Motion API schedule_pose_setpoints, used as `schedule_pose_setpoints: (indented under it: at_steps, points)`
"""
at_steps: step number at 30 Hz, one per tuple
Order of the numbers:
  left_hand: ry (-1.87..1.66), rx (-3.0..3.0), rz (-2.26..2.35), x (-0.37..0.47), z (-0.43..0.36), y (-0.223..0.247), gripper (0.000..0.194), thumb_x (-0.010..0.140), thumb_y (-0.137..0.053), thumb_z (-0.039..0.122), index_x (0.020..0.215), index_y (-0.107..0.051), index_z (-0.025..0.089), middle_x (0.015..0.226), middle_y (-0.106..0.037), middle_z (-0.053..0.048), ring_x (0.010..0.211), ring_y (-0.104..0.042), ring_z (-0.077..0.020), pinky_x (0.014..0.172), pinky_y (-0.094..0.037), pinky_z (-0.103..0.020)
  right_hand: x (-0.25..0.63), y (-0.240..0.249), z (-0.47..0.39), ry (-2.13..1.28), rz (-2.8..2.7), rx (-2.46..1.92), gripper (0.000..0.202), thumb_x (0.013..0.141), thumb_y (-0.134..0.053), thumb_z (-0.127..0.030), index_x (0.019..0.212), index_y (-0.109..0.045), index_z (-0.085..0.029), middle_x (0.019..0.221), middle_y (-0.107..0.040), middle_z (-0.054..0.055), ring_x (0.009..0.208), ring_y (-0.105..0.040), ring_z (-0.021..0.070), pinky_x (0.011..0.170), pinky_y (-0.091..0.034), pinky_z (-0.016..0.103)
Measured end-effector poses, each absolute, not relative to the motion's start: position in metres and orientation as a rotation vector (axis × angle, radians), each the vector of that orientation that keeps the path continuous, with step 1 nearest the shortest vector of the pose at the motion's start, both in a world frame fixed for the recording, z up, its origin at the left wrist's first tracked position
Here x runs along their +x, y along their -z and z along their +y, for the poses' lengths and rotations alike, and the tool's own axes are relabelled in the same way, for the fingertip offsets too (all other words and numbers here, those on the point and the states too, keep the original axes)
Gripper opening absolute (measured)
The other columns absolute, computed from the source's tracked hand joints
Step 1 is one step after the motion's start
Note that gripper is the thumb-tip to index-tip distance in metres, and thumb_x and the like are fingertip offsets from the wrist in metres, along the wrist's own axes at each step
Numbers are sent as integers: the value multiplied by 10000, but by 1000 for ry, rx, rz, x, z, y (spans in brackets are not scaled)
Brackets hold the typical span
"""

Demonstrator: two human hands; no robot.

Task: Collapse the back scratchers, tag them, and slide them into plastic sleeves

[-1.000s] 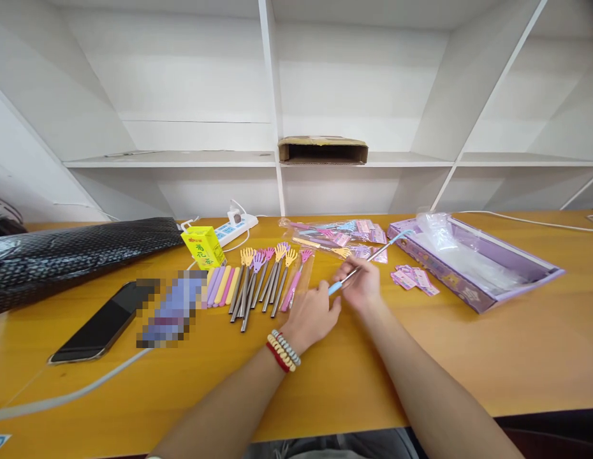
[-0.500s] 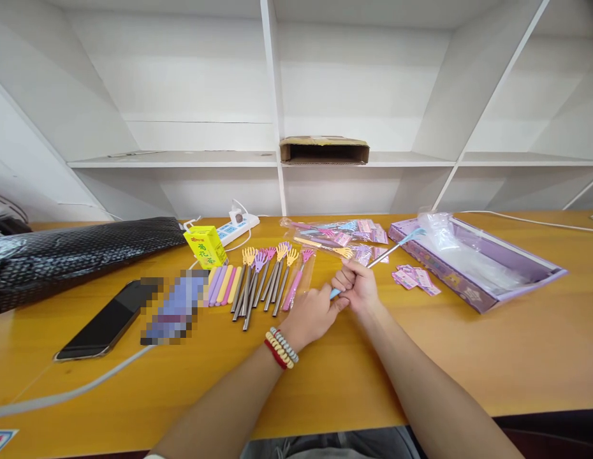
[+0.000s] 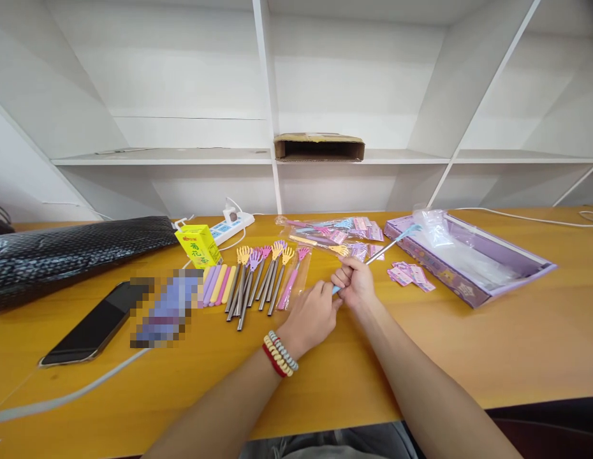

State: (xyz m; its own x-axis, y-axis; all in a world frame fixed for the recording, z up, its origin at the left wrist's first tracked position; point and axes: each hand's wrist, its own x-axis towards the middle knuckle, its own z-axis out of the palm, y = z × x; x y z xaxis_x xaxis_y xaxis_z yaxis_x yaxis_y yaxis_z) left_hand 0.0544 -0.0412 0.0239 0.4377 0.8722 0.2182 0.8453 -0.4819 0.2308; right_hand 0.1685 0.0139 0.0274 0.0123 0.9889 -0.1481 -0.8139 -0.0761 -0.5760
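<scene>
Scratcher [image 3: 383, 250] in left hand [image 3: 310, 320], right hand [image 3: 356, 285]: 1 | purple box [image 3: 461, 287]: 1

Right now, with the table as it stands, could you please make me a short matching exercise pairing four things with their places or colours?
Things:
1. Unbagged blue scratcher
2. Carton
3. Cardboard box
4. Loose cards

Places or colours:
A. On the shelf
B. Pink and purple, just left of the purple tray
C. Held by the left hand and right hand
D. Yellow, near the power strip

Right pairs: 1-C, 2-D, 3-A, 4-B.
</scene>
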Motion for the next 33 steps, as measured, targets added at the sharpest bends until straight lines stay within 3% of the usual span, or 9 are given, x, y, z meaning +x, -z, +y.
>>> schedule_pose_setpoints:
  at_steps: [4, 9, 16, 23, 27, 33]
  points:
    - [-494, 2613, 1510, 56, -42, -22, 193, 856, -424, 296, 996, -459, 168, 970, -540, -80, 863, -548, -221, 716, -424, -338, 168, -28, 15, -1567, -347, -581, 458, 614, -575, -82, 571, -132, -191, 346, -133, -112, 310, -101, 43, 312, -122, 200]
    - [-436, 2552, 1507, 53, -35, -19, 172, 883, -380, 303, 941, -471, 169, 902, -568, -72, 834, -567, -207, 700, -425, -321, 165, -30, 14, -1604, -266, -607, 426, 641, -540, -94, 561, -134, -195, 338, -131, -107, 309, -92, 48, 300, -123, 202]
    - [-441, 2527, 1413, 47, -31, -20, 298, 868, -374, 463, 930, -476, 190, 921, -585, -68, 839, -578, -203, 698, -427, -301, 168, -29, 15, -1626, -281, -594, 448, 650, -528, -110, 559, -97, -197, 333, -126, -103, 303, -106, 46, 297, -149, 208]
    - [-280, 2558, 1654, 52, -31, -16, 367, 883, -283, 475, 986, -452, 166, 799, -623, -98, 739, -614, -259, 612, -425, -332, 161, -29, 13, -1620, -263, -646, 451, 625, -525, -105, 560, -88, -196, 323, -131, -103, 299, -114, 47, 305, -143, 216]
    - [-271, 2504, 1705, 54, -29, -16, 449, 855, -285, 551, 1001, -466, 167, 809, -627, -108, 761, -618, -261, 618, -427, -325, 159, -29, 11, -1554, -315, -665, 451, 591, -545, -84, 562, -108, -195, 323, -137, -112, 296, -114, 44, 311, -140, 216]
    - [-274, 2518, 1709, 58, -28, -17, 455, 868, -243, 538, 1025, -469, 175, 820, -623, -102, 761, -615, -256, 614, -424, -322, 160, -32, 9, -1449, -334, -687, 443, 561, -546, -65, 576, -122, -195, 330, -137, -121, 293, -103, 41, 310, -128, 211]
